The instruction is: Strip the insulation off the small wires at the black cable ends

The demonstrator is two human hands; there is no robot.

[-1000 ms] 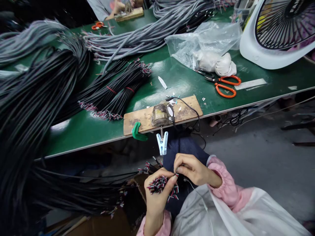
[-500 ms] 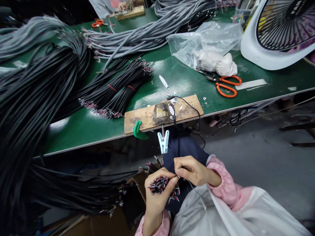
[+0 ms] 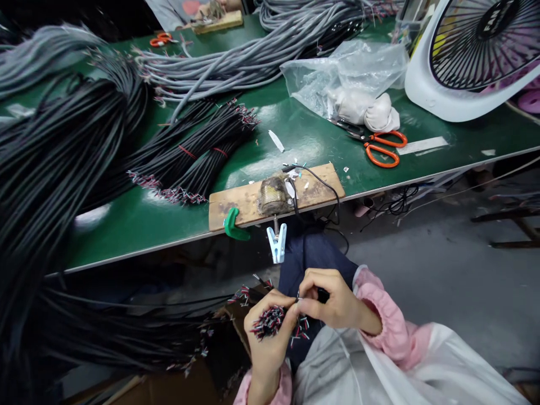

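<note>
My left hand (image 3: 269,337) is closed around a bundle of black cables (image 3: 269,322), whose red, white and black wire ends poke out above the palm. Thumb and forefinger of that hand pinch near one cable end. My right hand (image 3: 331,298) meets them there, its fingertips closed on the thin wires of a cable end (image 3: 298,298). More stripped wire ends (image 3: 300,329) hang below, between the hands. Just beyond, at the table edge, a small motor (image 3: 273,196) sits on a wooden board (image 3: 323,183), with a light blue clothes peg (image 3: 277,243) on its shaft.
Bundles of black cable (image 3: 194,149) and grey cable (image 3: 236,64) lie on the green table (image 3: 270,112). A green clamp (image 3: 235,225) grips the board. Orange-handled scissors (image 3: 383,147), a plastic bag (image 3: 341,73) and a white fan (image 3: 439,104) stand right. Loose cables (image 3: 139,332) hang over boxes below left.
My right hand has turned slightly and brought its thumb against the left fingertips at the cable end. The view has shifted a little; the left hand keeps its bundle.
</note>
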